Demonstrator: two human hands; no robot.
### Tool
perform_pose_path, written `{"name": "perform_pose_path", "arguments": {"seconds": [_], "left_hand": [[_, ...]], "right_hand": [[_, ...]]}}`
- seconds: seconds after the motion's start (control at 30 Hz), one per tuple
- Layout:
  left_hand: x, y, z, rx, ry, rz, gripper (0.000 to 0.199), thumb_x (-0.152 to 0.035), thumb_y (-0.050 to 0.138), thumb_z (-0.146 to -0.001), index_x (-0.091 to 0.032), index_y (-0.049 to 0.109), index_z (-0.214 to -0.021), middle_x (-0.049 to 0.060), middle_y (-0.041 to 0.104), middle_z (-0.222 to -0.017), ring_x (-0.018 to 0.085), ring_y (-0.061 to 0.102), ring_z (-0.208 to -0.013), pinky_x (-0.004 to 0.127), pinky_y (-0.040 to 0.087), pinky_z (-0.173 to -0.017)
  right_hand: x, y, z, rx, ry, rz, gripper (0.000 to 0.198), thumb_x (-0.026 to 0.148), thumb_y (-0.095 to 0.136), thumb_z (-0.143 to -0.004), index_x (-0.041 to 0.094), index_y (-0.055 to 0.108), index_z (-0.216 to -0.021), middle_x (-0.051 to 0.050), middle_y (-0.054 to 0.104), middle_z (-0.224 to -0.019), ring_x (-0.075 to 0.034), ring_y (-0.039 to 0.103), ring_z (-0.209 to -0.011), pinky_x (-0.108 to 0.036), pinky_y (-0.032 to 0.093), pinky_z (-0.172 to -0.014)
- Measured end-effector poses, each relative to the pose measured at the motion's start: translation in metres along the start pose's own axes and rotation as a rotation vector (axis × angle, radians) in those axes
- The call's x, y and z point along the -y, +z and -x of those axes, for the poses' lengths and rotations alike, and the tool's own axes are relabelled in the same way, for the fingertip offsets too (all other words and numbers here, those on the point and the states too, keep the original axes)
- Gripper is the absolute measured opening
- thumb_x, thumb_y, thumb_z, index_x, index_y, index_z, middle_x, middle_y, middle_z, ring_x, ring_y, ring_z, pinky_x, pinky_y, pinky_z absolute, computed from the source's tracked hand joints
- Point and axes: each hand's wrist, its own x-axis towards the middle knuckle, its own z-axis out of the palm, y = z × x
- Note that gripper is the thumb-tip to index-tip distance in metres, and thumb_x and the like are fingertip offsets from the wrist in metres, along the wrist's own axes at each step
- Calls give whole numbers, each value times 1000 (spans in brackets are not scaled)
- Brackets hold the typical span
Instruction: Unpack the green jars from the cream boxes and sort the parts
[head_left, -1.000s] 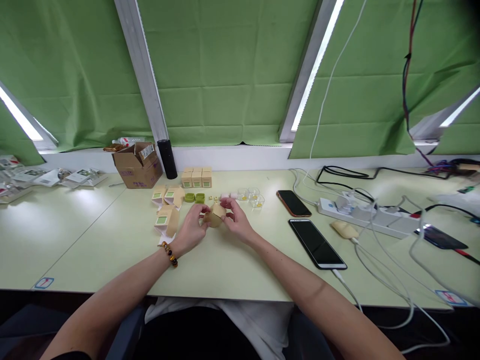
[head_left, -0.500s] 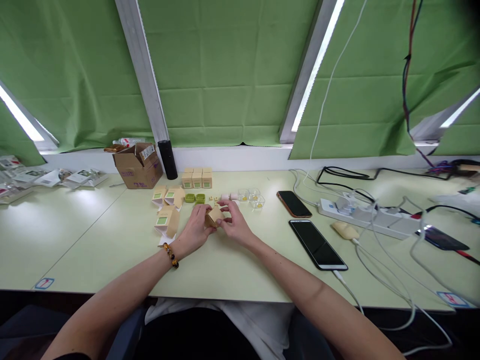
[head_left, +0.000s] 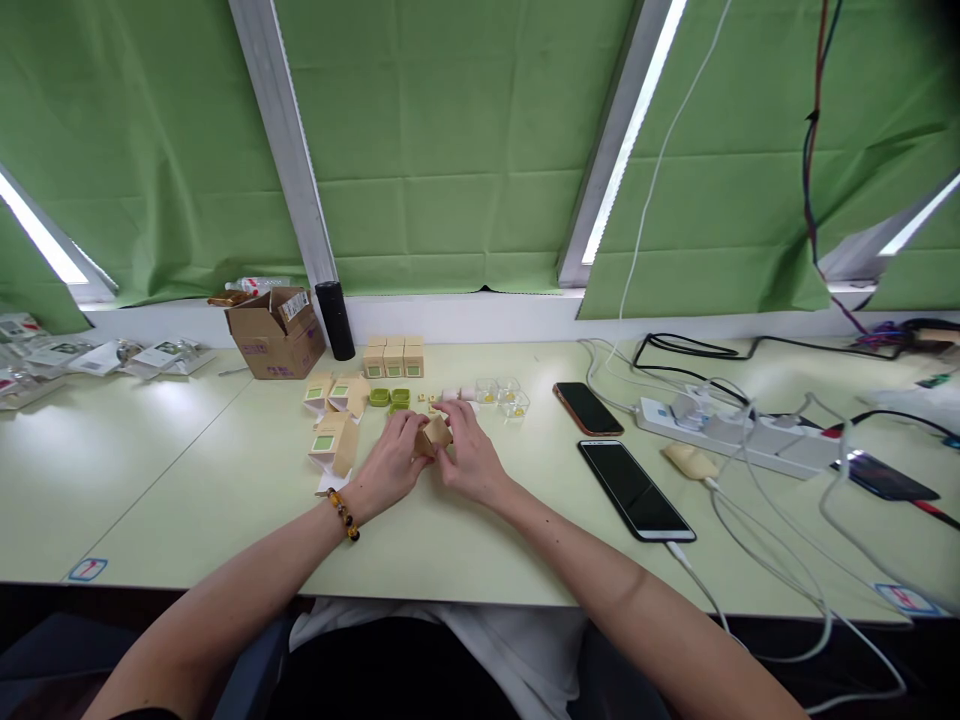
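Between my two hands is a small brown cardboard box [head_left: 436, 433], held just above the table. My left hand [head_left: 394, 455] grips its left side, fingers curled round it. My right hand [head_left: 471, 455] closes on its right side, thumb below and fingers at the top. To the left lie several opened kraft boxes [head_left: 334, 440] with green windows and white flaps. Green small trays [head_left: 390, 397] sit just beyond my hands. Several closed kraft boxes [head_left: 394, 357] stand in rows at the back. Clear plastic cups [head_left: 502, 393] with yellow bits are at the right, beside pinkish-white pieces [head_left: 459, 394].
A larger carton [head_left: 276, 335] and a black cylinder [head_left: 335, 320] stand by the wall. Bagged items [head_left: 161, 355] lie far left. On the right are two phones [head_left: 636, 490], a power strip [head_left: 735, 440], a pale yellow charger [head_left: 690, 461] and tangled cables.
The small box has turned and shifted slightly to the right in my hands. My right fingers have moved along its top edge. The other things have stayed put.
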Motion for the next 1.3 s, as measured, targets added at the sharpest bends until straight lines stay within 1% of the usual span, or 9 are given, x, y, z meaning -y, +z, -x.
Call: {"name": "perform_pose_path", "arguments": {"seconds": [0.1,0.27,0.43,0.6,0.9,1.0,1.13,1.23,1.3], "left_hand": [[2,1,0,-5,5,-17,49,-14,64,-90,-23,53,-136,14,54,-132,36,51,-129,58,45,-111],[4,3,0,-29,7,-53,47,-15,66,-88,-22,56,-133,15,57,-129,37,51,-127,58,46,-109],[4,3,-1,-33,42,-169,48,-15,64,-90,-21,52,-136,14,57,-129,35,53,-126,56,50,-107],[4,3,0,-31,78,-275,48,-13,62,-91,-19,49,-136,14,58,-127,33,55,-123,53,52,-105],[4,2,-1,-46,80,-268,47,-15,64,-92,-19,48,-135,14,59,-126,32,56,-120,52,54,-103],[3,1,-1,-49,71,-263,47,-16,66,-91,-19,49,-135,14,60,-127,32,56,-121,51,54,-103],[3,1,-1,-48,59,-264,49,-16,69,-90,-18,49,-135,15,60,-127,33,56,-122,52,54,-103],[6,2,-1,-34,34,-251,48,-15,68,-91,-18,48,-135,15,61,-129,33,58,-122,52,55,-102],[9,2,-1,-30,7,-232,48,-18,67,-94,-19,47,-138,16,61,-131,33,60,-123,52,55,-102]], "right_hand": [[0,0,0,-4,-32,49,70,14,61,-85,30,37,-149,-16,46,-146,-36,59,-126,-54,63,-89],[0,2,1,-5,-62,146,73,15,61,-85,27,35,-152,-19,46,-146,-39,59,-125,-56,63,-85],[2,2,1,-18,-63,215,71,15,59,-87,26,33,-152,-19,46,-147,-36,60,-124,-52,64,-83],[1,4,0,-32,-46,230,70,15,59,-87,26,34,-151,-18,47,-148,-34,61,-126,-49,65,-83],[-6,7,-2,-87,-69,159,69,14,57,-87,26,36,-151,-18,48,-146,-32,65,-119,-50,66,-88],[-7,9,-2,-96,-89,129,69,13,57,-86,25,37,-151,-18,48,-145,-32,64,-122,-50,65,-91],[-9,7,-3,-104,-100,82,68,9,52,-86,25,38,-150,-18,49,-144,-32,63,-123,-51,64,-92],[-10,3,-3,-140,-106,23,66,5,47,-86,26,40,-148,-16,53,-141,-31,59,-129,-50,63,-94],[-12,1,-4,-170,-87,-29,62,6,48,-88,26,42,-146,-16,54,-140,-31,57,-131,-49,62,-95]]}}
